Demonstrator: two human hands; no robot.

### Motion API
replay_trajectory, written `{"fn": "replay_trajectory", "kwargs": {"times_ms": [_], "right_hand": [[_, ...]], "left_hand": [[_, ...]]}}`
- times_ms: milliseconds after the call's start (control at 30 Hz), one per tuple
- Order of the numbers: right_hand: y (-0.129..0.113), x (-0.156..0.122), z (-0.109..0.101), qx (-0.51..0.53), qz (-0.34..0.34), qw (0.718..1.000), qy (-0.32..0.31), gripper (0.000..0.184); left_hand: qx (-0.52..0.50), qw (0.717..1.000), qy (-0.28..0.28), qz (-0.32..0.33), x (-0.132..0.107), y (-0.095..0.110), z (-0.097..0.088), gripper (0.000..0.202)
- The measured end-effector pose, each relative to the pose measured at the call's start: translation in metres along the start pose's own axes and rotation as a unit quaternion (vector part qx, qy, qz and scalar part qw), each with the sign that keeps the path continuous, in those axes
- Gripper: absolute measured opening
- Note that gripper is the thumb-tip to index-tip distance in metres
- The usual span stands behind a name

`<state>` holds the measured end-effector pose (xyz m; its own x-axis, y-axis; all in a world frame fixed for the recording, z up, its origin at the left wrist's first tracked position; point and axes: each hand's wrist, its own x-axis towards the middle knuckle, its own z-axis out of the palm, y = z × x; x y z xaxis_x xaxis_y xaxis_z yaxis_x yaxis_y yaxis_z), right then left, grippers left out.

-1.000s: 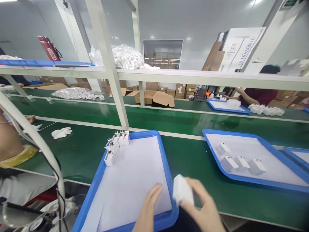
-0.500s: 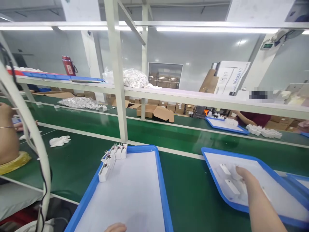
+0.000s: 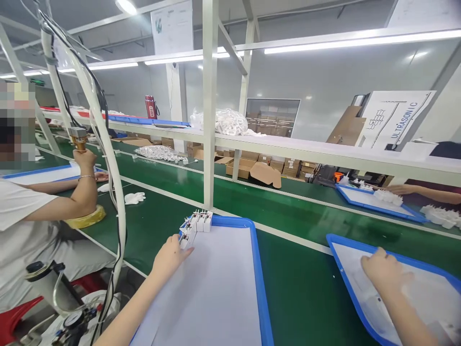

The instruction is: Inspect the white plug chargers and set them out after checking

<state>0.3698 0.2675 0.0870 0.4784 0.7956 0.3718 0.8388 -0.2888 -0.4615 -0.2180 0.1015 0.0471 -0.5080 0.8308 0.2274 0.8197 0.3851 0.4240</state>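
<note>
In the head view, my left hand [image 3: 172, 258] reaches over the left blue tray [image 3: 262, 288]. Its thumb and fingers close around the nearest of several small white plastic housings [image 3: 186, 239], which have thin pins and stand in a bent row at the tray's far left corner. White paper lines this tray. My right hand [image 3: 384, 270] is over the right blue tray [image 3: 340, 269], smeared by motion. Its fingers point down and are partly hidden, so what they hold does not show. Blurred white pieces [image 3: 378, 303] lie under and beside that hand.
At left a co-worker [image 3: 84, 187] grips a brass-coloured fitting under hanging hoses. A white post [image 3: 209, 105] rises behind the left tray to a shelf [image 3: 309, 153]. A white glove [image 3: 135, 197] lies on the green bench. Another person's hands are at a far right tray [image 3: 378, 206].
The view has turned left. My left hand has come up from the bottom edge to the near housing in the row. My right hand remains over the right tray, its back now turned more upward.
</note>
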Motion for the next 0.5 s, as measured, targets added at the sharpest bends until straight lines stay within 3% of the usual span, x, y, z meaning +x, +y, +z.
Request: {"fn": "replay_trajectory", "kwargs": {"times_ms": [167,267,333,400,500], "right_hand": [[-0.053,-0.075,0.007,0.075,-0.150,0.980,-0.106,0.058],[-0.083,-0.149,0.005,0.158,-0.215,0.939,-0.216,0.051],[-0.101,-0.203,0.002,0.220,-0.231,0.895,-0.312,0.046],[-0.117,-0.253,0.002,0.329,-0.190,0.802,-0.460,0.055],[-0.140,-0.312,0.006,0.503,-0.135,0.612,-0.594,0.080]], "left_hand": [[-0.006,1.000,0.004,-0.014,-0.006,-0.001,0.003,0.036],[-0.033,0.999,-0.001,0.034,-0.033,0.011,-0.008,0.035],[-0.054,0.995,-0.010,0.088,-0.060,0.025,-0.013,0.034],[-0.082,0.986,-0.013,0.146,-0.091,0.041,-0.013,0.036],[-0.216,0.946,0.010,0.240,-0.135,0.060,0.001,0.036]]}}
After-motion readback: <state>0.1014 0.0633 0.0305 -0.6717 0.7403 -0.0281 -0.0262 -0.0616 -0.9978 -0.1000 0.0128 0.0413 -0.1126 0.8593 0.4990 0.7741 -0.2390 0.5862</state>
